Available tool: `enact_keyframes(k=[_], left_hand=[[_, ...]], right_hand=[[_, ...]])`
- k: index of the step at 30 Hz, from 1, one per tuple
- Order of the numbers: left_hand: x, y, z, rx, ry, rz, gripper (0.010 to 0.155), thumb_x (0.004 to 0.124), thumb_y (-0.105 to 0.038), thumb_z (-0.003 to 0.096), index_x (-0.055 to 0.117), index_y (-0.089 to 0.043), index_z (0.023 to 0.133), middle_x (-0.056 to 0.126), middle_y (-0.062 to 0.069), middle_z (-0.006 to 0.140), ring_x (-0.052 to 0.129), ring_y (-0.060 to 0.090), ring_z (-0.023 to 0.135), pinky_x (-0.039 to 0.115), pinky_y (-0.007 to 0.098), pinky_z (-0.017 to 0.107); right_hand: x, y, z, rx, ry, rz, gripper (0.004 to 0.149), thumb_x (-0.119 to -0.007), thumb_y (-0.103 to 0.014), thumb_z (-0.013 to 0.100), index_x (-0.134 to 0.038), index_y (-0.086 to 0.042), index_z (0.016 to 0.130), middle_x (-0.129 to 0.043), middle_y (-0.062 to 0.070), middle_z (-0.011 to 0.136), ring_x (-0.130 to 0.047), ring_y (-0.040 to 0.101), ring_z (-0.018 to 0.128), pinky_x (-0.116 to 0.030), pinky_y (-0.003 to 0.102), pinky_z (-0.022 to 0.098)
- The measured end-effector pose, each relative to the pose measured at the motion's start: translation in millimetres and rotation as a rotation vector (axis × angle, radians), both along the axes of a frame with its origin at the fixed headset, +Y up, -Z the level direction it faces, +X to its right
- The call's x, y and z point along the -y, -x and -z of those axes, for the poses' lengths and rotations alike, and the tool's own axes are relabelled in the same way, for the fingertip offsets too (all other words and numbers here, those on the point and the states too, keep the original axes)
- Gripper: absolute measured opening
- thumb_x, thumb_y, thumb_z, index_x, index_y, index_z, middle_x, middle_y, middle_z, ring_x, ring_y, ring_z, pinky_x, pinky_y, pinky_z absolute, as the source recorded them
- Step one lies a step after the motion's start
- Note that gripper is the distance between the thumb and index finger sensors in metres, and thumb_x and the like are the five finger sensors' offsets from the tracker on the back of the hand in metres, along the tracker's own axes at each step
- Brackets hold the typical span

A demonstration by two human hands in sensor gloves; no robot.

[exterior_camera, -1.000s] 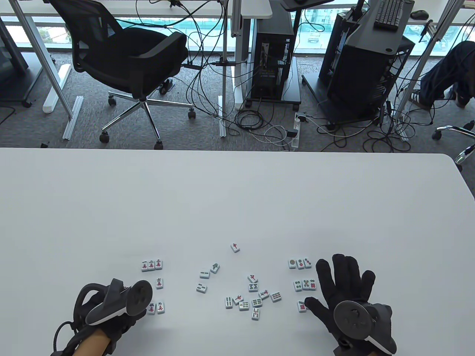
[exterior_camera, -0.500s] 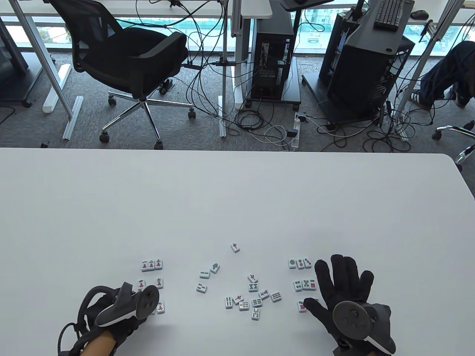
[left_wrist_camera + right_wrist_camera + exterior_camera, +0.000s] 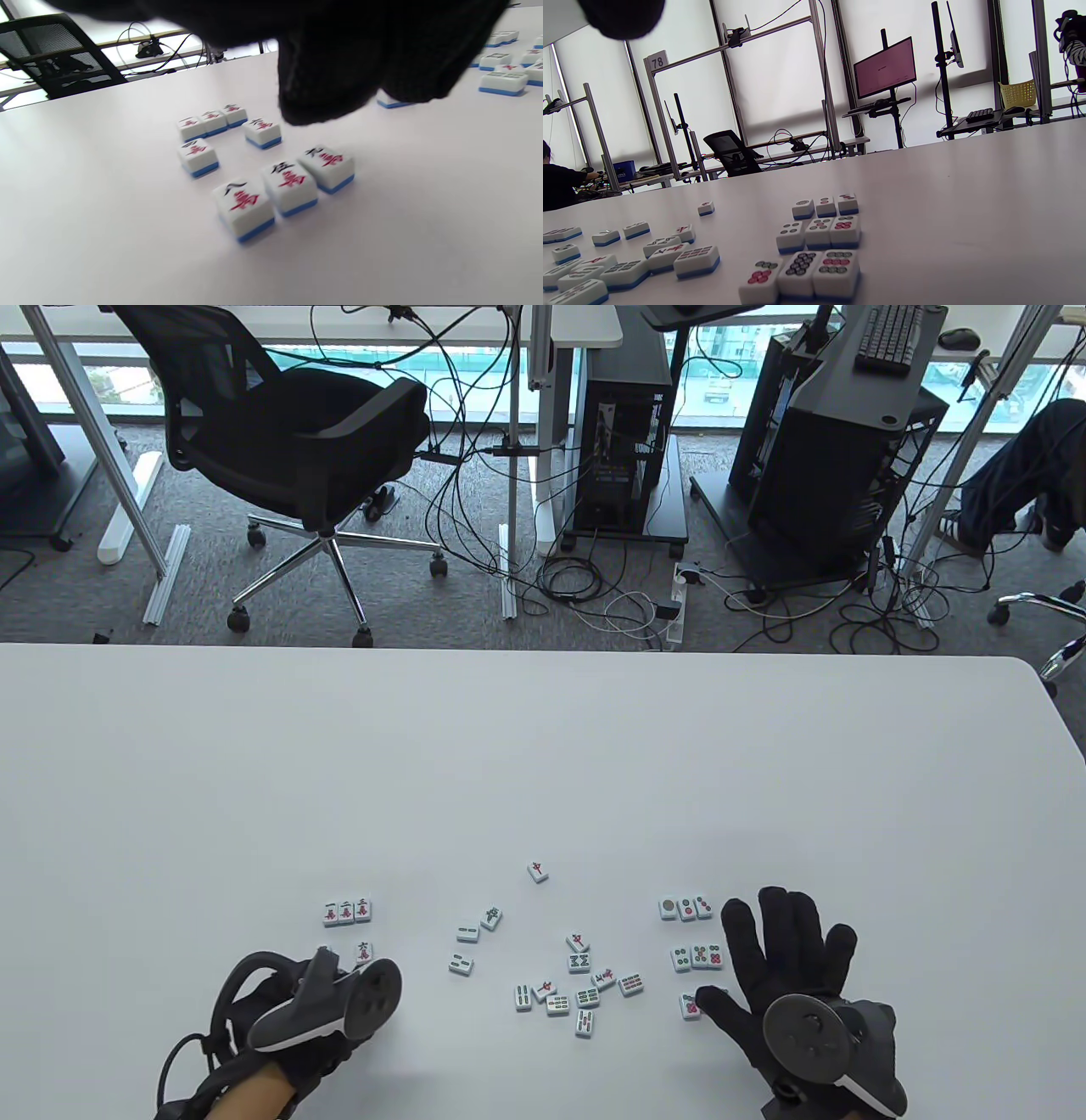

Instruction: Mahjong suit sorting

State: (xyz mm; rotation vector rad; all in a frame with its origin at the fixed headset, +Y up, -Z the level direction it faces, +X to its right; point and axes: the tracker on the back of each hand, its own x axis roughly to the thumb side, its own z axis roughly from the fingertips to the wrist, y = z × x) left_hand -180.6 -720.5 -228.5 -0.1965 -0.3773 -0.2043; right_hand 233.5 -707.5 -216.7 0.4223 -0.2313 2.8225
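White mahjong tiles with blue backs lie face up on the white table (image 3: 543,746). Character tiles (image 3: 346,911) are grouped at the left; in the left wrist view several of them (image 3: 290,186) lie under my left hand's gloved fingers (image 3: 326,84), which hang above them holding nothing. My left hand (image 3: 327,1010) covers the lower character tiles in the table view. Dot tiles (image 3: 697,957) stand in rows at the right (image 3: 818,233). My right hand (image 3: 785,950) lies flat beside them with fingers spread, its thumb against the lowest dot tile (image 3: 691,1006).
A mixed cluster of bamboo and honour tiles (image 3: 577,984) lies between the hands, and also shows in the right wrist view (image 3: 628,262). A lone red-character tile (image 3: 537,871) sits farther back. Three loose tiles (image 3: 467,933) lie left of the cluster.
My left hand has slid to the right and slightly forward, now covering the lower character tiles. The right hand and all tiles have stayed where they were.
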Motion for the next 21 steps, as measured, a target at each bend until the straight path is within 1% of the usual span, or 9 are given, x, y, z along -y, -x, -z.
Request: enact_keyframes(k=[2, 4, 5, 7, 10, 13, 16, 21], left_hand=[[-5.3, -22.8, 2.3, 0.076, -0.023, -0.020, 0.060, 0.089, -0.051, 0.0326, 0.084, -0.021, 0.084, 0.101, -0.015, 0.034, 0.093, 0.006, 0.007, 0.085, 0.034, 0.019], [-8.0, -52.1, 7.8, 0.172, -0.046, -0.051, 0.059, 0.088, -0.051, 0.0329, 0.084, -0.021, 0.084, 0.101, -0.016, 0.034, 0.093, 0.005, 0.007, 0.085, 0.033, 0.019], [-7.7, -61.1, 9.9, 0.197, -0.050, -0.063, 0.058, 0.088, -0.051, 0.0330, 0.084, -0.022, 0.084, 0.101, -0.016, 0.034, 0.093, 0.005, 0.007, 0.085, 0.033, 0.019], [-5.5, -89.1, 14.9, 0.265, -0.062, -0.117, 0.059, 0.088, -0.051, 0.0328, 0.083, -0.022, 0.084, 0.101, -0.016, 0.034, 0.093, 0.005, 0.007, 0.085, 0.033, 0.019], [-2.4, -124.7, 22.5, 0.319, -0.050, -0.158, 0.059, 0.088, -0.051, 0.0326, 0.084, -0.021, 0.083, 0.101, -0.016, 0.033, 0.093, 0.005, 0.006, 0.085, 0.033, 0.018], [-1.0, -152.3, 33.8, 0.343, -0.074, -0.159, 0.057, 0.088, -0.050, 0.0330, 0.085, -0.021, 0.083, 0.101, -0.016, 0.032, 0.092, 0.005, 0.005, 0.085, 0.033, 0.017], [3.0, -178.2, 50.2, 0.328, -0.087, -0.158, 0.058, 0.088, -0.050, 0.0330, 0.085, -0.021, 0.082, 0.100, -0.016, 0.031, 0.092, 0.005, 0.004, 0.085, 0.033, 0.017], [20.0, -207.1, 67.3, 0.322, -0.079, -0.036, 0.058, 0.089, -0.050, 0.0325, 0.085, -0.021, 0.082, 0.100, -0.016, 0.030, 0.091, 0.005, 0.004, 0.085, 0.033, 0.016]], right_hand=[[-0.1, -0.4, 0.0, 0.001, -0.001, 0.001, 0.084, -0.060, -0.062, 0.047, -0.013, -0.031, 0.109, -0.004, 0.015, 0.115, -0.002, 0.043, 0.102, -0.011, 0.076, 0.067], [-0.5, -0.7, -0.3, 0.001, -0.004, 0.005, 0.084, -0.061, -0.062, 0.047, -0.013, -0.031, 0.109, -0.004, 0.015, 0.115, -0.002, 0.043, 0.102, -0.011, 0.076, 0.067], [-0.6, -0.9, -0.4, 0.001, -0.005, 0.008, 0.084, -0.061, -0.062, 0.047, -0.013, -0.031, 0.109, -0.003, 0.015, 0.115, -0.002, 0.043, 0.102, -0.010, 0.076, 0.067], [-0.7, -1.0, -0.6, -0.001, -0.008, 0.011, 0.084, -0.061, -0.062, 0.047, -0.013, -0.031, 0.109, -0.003, 0.015, 0.115, -0.002, 0.043, 0.102, -0.010, 0.076, 0.067], [-0.8, -1.5, -0.7, 0.000, -0.011, 0.010, 0.084, -0.061, -0.062, 0.047, -0.013, -0.031, 0.109, -0.003, 0.015, 0.115, -0.002, 0.043, 0.102, -0.011, 0.076, 0.067], [-0.9, -1.9, -0.8, 0.000, -0.011, 0.014, 0.084, -0.061, -0.062, 0.047, -0.013, -0.031, 0.109, -0.003, 0.015, 0.115, -0.002, 0.043, 0.102, -0.010, 0.076, 0.067], [-1.1, -2.2, -1.0, 0.000, -0.014, 0.014, 0.084, -0.061, -0.062, 0.047, -0.013, -0.031, 0.109, -0.003, 0.015, 0.115, -0.002, 0.043, 0.102, -0.011, 0.076, 0.067], [-1.5, -3.7, -0.9, 0.005, -0.015, 0.022, 0.083, -0.061, -0.062, 0.047, -0.013, -0.031, 0.109, -0.003, 0.015, 0.115, -0.001, 0.043, 0.102, -0.010, 0.076, 0.067]])
